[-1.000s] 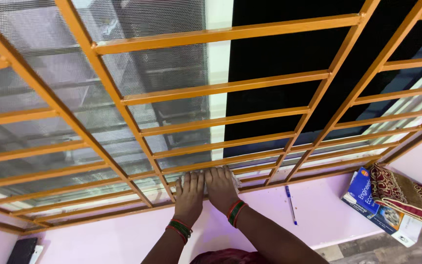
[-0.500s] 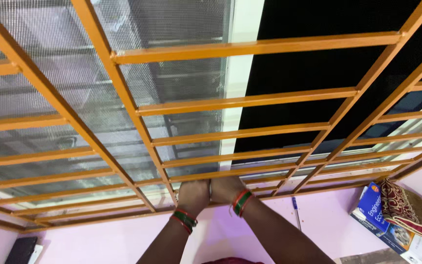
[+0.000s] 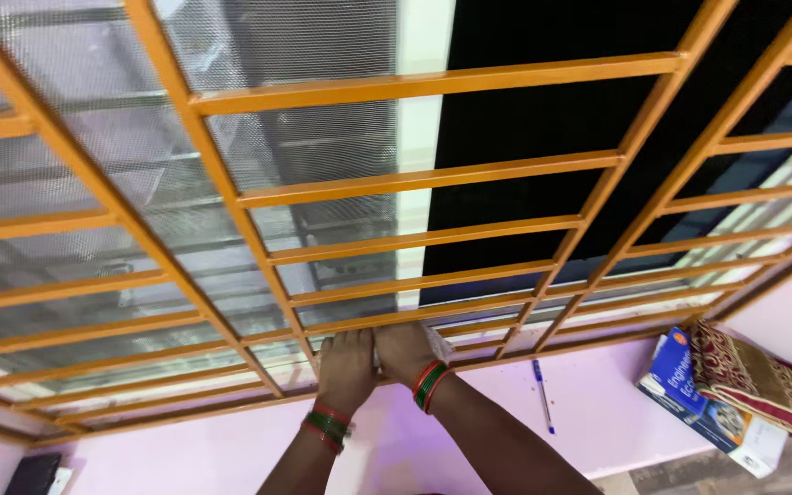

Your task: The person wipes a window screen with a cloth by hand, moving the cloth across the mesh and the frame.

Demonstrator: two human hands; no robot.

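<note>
Near the bottom middle of the frame, the left hand and right hand lie flat, side by side, pressing a pale cloth against the orange window grille. A blue pen lies on the pink sill, lower right.

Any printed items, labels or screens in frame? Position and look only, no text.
Book: right end of the pink ledge, flat rectangle, blue cover with orange and white print, partly under a folded red and gold cloth.
Dark flat device: bottom left corner of the ledge, black rectangle with a pale edge, cut off by the frame; cannot tell if it is a screen.
No signs or labels seen on the orange window grille.
</note>
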